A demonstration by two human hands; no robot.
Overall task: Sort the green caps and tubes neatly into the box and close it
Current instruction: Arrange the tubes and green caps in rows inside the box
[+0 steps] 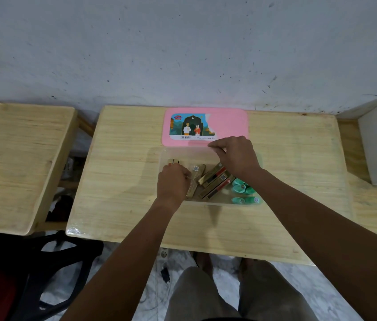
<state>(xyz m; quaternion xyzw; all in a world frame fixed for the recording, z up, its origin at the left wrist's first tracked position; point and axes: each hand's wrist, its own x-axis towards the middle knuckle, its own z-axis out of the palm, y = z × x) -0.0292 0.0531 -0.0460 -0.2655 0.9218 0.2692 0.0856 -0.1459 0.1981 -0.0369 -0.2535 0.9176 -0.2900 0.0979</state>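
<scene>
Clear box [208, 204], mid-table [125, 181]: green caps [240, 188] in the near right corner, gold tubes [213, 179] jumbled at centre. Left hand [173, 181] covers the tubes, grasp hidden. Right hand [233, 156] curled over the far rim, hold indiscernible. Pink lid [229, 126] behind.

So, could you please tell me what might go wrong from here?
The gold tubes lie criss-crossed in the clear box, so the pink lid behind it may not seat if left jumbled. The green caps crowd the box's right corner close by the right hand's wrist; a sweep there could scatter them.
</scene>
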